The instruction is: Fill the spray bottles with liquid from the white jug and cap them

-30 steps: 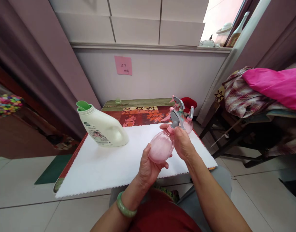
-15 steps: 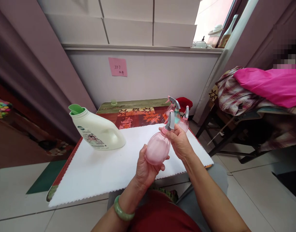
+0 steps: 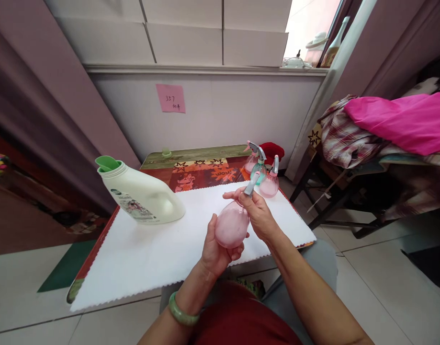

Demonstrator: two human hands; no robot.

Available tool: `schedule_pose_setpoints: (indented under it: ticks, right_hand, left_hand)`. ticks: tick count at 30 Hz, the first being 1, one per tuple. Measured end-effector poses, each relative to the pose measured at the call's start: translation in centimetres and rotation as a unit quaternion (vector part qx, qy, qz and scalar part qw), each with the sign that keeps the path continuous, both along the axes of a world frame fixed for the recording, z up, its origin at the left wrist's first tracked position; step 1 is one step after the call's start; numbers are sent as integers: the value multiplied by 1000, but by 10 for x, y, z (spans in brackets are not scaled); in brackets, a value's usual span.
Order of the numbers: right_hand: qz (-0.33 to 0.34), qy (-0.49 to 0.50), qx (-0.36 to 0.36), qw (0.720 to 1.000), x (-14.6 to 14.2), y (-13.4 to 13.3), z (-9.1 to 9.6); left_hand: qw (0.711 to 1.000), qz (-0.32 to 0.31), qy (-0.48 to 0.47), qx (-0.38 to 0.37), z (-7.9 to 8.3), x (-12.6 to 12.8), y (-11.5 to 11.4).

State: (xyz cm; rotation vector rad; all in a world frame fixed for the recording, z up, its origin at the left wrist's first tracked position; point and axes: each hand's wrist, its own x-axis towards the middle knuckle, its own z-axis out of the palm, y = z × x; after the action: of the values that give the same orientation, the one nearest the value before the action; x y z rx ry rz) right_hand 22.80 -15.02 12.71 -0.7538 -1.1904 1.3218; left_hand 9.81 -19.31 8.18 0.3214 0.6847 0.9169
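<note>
A pink spray bottle (image 3: 231, 225) with a grey trigger head (image 3: 251, 184) is held tilted above the white cloth. My left hand (image 3: 217, 249) wraps round the bottle's rounded body from below. At its neck, my right hand (image 3: 257, 213) grips the collar of the spray head, the fingers partly hiding it. Behind my right hand stand other spray bottles: a pink one (image 3: 270, 184), a green one (image 3: 257, 173) and another pink one (image 3: 251, 163) farther back. To the left is a large cream detergent jug (image 3: 148, 196), its mouth uncapped with a green spout (image 3: 107, 163).
The white cloth (image 3: 141, 258) covers most of a low red patterned table (image 3: 198, 178). A small green cap (image 3: 166, 153) lies at the far edge. A red item (image 3: 272, 152) sits behind the bottles. Clothes (image 3: 352, 129) are heaped on a chair at right.
My right hand has shifted its fingers round the bottle's neck, and the spray head has turned with it. My left hand keeps its hold on the body. The view has moved slightly.
</note>
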Motion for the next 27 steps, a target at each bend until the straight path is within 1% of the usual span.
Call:
schedule_pose_setpoints:
  ticks: [3,7,9,11,13,14,15,17,19,21,22,24,25,27]
  right_hand:
    - [-21,1,6,1000,0,0,0]
    - [-36,-7,16,999,0,1,2]
    - [-59,-12,10,998,-2,2,-1]
    - [-107,-29,-10,994,-6,4,-7]
    - [-142,-49,-32,988,-8,6,-14]
    - [-147,-56,-40,987,-8,7,-17]
    - [-142,-59,-45,987,-7,8,-20]
    - [-112,-63,-45,991,-2,11,-22]
    - [-67,-72,-32,995,4,14,-21]
    - [-26,-87,-15,996,9,20,-21]
    - [-13,-97,-7,995,12,23,-22]
    - [-3,-119,9,993,15,33,-29]
    - [1,-132,18,991,17,38,-35]
    - [9,-163,31,986,20,50,-48]
  left_hand:
    - [998,53,7,38,-6,5,-3]
    - [982,120,36,144,-18,9,-4]
    - [974,135,44,177,-24,9,-3]
    - [968,145,37,200,-29,8,-2]
    - [965,148,30,213,-34,5,0]
    - [965,148,30,215,-37,4,1]
    - [965,145,35,215,-40,3,2]
    - [967,131,54,213,-46,1,5]
    - [965,100,94,222,-52,-1,10]
    - [956,60,150,245,-57,-4,17]
    - [946,43,185,263,-58,-7,22]
    - [912,30,274,304,-60,-15,33]
    - [888,36,325,323,-60,-21,40]
    - [830,79,429,348,-60,-34,53]
